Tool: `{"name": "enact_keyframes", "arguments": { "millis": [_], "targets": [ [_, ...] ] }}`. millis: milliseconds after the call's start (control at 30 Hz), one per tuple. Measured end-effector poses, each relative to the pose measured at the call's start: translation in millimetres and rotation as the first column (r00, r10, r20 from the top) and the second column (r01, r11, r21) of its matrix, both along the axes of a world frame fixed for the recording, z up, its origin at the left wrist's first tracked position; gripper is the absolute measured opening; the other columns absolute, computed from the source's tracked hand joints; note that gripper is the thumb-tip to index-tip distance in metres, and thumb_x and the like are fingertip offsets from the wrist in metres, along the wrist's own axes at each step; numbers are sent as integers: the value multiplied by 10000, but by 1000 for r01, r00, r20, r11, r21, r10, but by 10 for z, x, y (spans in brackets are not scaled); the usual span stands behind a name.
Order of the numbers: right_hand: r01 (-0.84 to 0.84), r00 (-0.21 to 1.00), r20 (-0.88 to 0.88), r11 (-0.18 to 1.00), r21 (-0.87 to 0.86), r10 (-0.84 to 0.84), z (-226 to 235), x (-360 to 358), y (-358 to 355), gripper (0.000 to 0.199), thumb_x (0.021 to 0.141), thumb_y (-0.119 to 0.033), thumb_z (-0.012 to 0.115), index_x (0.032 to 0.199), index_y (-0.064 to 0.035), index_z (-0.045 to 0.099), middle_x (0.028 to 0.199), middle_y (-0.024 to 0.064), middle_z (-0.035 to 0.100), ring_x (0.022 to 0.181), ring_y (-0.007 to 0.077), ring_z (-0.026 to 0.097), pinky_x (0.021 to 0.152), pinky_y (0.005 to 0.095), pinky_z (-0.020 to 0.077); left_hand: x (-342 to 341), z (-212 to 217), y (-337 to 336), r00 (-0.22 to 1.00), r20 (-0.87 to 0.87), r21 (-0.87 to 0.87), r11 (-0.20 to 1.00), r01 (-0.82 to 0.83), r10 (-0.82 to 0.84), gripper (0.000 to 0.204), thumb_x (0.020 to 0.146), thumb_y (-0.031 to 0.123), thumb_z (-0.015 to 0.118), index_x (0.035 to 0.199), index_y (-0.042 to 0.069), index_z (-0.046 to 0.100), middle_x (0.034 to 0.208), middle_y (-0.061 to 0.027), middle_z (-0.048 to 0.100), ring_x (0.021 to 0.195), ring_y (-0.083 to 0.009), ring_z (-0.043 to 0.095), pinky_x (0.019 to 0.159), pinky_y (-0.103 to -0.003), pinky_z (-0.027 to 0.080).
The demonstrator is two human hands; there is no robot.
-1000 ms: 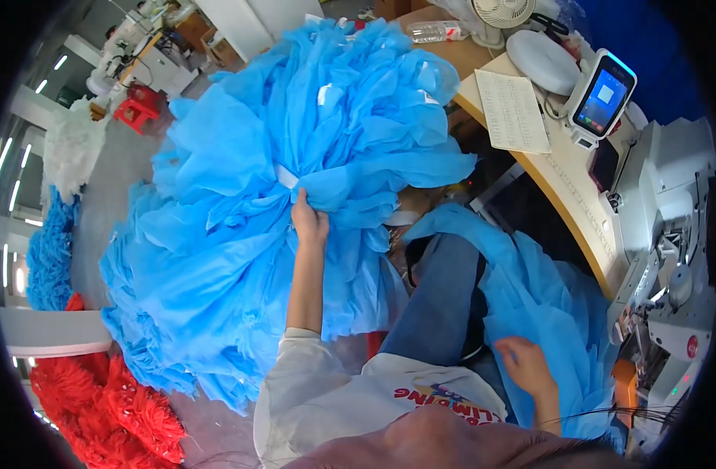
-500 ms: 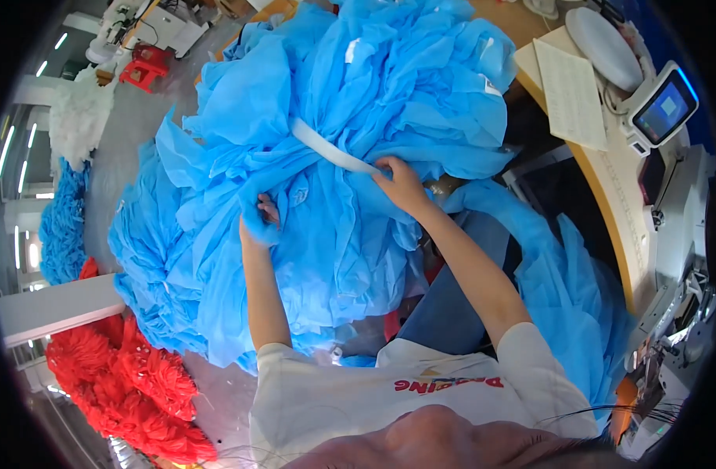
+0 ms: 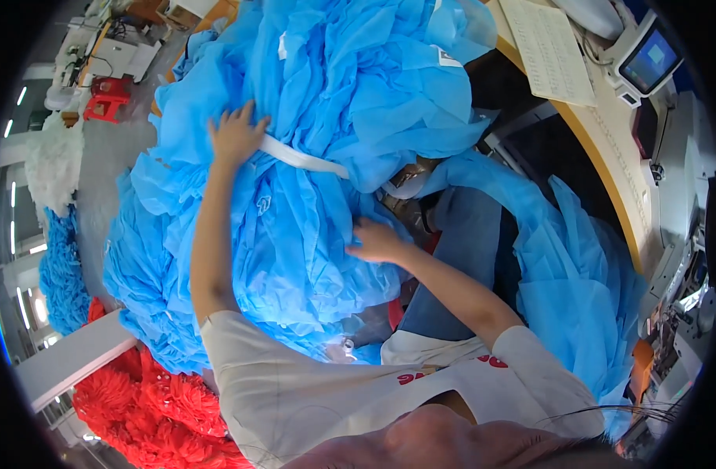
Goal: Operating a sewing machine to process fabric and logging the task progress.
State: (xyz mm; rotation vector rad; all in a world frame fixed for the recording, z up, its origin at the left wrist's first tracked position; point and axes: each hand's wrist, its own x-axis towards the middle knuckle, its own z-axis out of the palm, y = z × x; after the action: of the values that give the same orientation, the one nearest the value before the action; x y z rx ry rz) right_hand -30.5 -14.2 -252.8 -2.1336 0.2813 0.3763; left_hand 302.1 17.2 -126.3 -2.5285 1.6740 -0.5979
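Observation:
A big heap of thin blue fabric [image 3: 358, 94], gathered in folds, spreads in front of me. A white strip [image 3: 303, 159] lies across its middle, one end close to my left hand [image 3: 239, 134]. That hand rests on the fabric with its fingers spread. Lower down, on the near right side of the heap, my right hand [image 3: 376, 241] touches the folds; its thumb and fingers look apart and slightly bent. Neither hand holds the strip. A long blue fabric piece [image 3: 561, 266] trails from the heap past my right side.
On the right is a curved table [image 3: 608, 180] with a paper sheet [image 3: 545, 55], a small screen device [image 3: 649, 59] and machine parts. Red fabric bundles [image 3: 150, 402] lie at lower left beside a pale beam [image 3: 84, 356]. A red stool [image 3: 107, 98] stands at far left.
My right hand has let go of the white strip and moved down and slightly left. My left hand has come out from the folds and reached farther up, onto the strip's left end.

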Motion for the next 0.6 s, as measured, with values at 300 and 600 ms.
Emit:
{"name": "enact_keyframes", "arguments": {
  "millis": [300,600],
  "targets": [
    [657,687,420,754,-8,-593,-996,228,-1029,254,831,-215,523,949,-10,614,966,210,622,880,373,596,769,462,469,-308,-358,-133,964,123,-361,915,-180,238,286,815,209,562,1055,57,587,1020,-160,620,1011,-316,568,909,-418,405],
    [442,825,118,762,472,-552,-116,-59,-870,242,804,-219,566,919,-24,649,726,164,628,660,281,624,629,385,484,-1977,-688,68,819,-542,12,972,234,-191,454,722,85,611,1169,62,535,1102,-127,557,1022,-307,512,865,-410,411]
  ]
}}
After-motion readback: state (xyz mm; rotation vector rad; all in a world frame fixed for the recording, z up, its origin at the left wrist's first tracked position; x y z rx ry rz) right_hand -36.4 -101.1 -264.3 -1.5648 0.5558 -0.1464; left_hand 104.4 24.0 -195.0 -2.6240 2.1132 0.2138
